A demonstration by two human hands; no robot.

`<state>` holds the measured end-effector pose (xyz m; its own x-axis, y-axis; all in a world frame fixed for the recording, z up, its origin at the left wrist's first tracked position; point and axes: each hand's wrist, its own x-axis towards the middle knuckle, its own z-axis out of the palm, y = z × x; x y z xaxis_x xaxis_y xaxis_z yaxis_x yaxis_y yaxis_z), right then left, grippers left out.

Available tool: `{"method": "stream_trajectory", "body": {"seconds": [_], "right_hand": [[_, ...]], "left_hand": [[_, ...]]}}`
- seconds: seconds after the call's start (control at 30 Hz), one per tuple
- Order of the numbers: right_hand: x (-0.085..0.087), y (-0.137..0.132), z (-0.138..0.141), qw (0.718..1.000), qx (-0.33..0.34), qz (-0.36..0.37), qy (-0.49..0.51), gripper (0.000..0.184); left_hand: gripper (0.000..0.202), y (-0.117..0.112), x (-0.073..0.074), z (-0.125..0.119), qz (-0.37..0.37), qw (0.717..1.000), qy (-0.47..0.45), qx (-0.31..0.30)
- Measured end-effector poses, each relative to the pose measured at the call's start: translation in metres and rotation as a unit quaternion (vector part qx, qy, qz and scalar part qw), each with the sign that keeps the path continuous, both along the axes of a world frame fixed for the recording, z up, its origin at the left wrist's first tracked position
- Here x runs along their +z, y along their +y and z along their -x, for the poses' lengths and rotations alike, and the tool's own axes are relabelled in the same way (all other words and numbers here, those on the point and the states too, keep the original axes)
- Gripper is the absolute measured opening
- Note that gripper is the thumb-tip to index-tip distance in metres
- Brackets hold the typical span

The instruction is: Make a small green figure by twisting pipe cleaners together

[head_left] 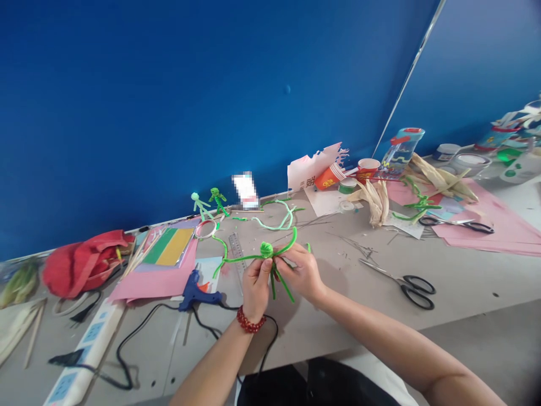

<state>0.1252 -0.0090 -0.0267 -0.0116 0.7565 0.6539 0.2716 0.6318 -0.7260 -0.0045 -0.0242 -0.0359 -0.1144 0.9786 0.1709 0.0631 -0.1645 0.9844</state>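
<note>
Between my two hands, above the table, is a green pipe-cleaner figure (266, 250) with a round coiled head and several long limbs. My left hand (256, 287), with a red bead bracelet at the wrist, pinches it just below the head. The fingers of my right hand (302, 270) are closed on it from the right, near the bent upper limb. One limb reaches out left to a forked end, and others hang down under the fingers. Part of the body is hidden by my fingertips. Behind, a pale green figure (202, 206) and a darker green one (218, 201) lean against the blue wall.
A blue glue gun (196, 293) with a black cable lies left, near a white power strip (87, 344) and a red bag (87, 265). Black-handled scissors (416, 290) lie right. Loose pipe cleaners (281, 223), a ruler (235, 248), paper cups (329, 177) and dried husks (376, 200) sit farther back.
</note>
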Motion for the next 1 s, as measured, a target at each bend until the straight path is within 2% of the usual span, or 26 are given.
{"method": "stream_trajectory", "body": {"seconds": [0.2,0.5,0.67,0.87,1.0], "right_hand": [[-0.001,0.002,-0.001,1.0,0.015,-0.018,-0.014,0.02],[0.0,0.003,-0.001,0.997,0.003,-0.06,-0.049,0.025],[-0.006,0.005,0.0,0.998,-0.003,-0.044,-0.037,0.018],[-0.008,0.006,-0.002,0.998,-0.01,-0.03,-0.045,0.022],[-0.008,0.004,-0.003,0.997,0.029,0.052,-0.047,0.013]], "left_hand": [[0.043,0.0,0.002,0.0,0.001,1.0,0.0,0.006],[0.044,0.001,0.0,0.001,-0.012,1.0,0.022,0.011],[0.041,0.001,-0.003,0.002,-0.015,1.0,0.019,0.008],[0.037,0.002,-0.009,0.002,-0.004,0.999,-0.03,-0.011],[0.029,0.005,-0.008,0.001,0.013,0.992,-0.125,-0.003]]}}
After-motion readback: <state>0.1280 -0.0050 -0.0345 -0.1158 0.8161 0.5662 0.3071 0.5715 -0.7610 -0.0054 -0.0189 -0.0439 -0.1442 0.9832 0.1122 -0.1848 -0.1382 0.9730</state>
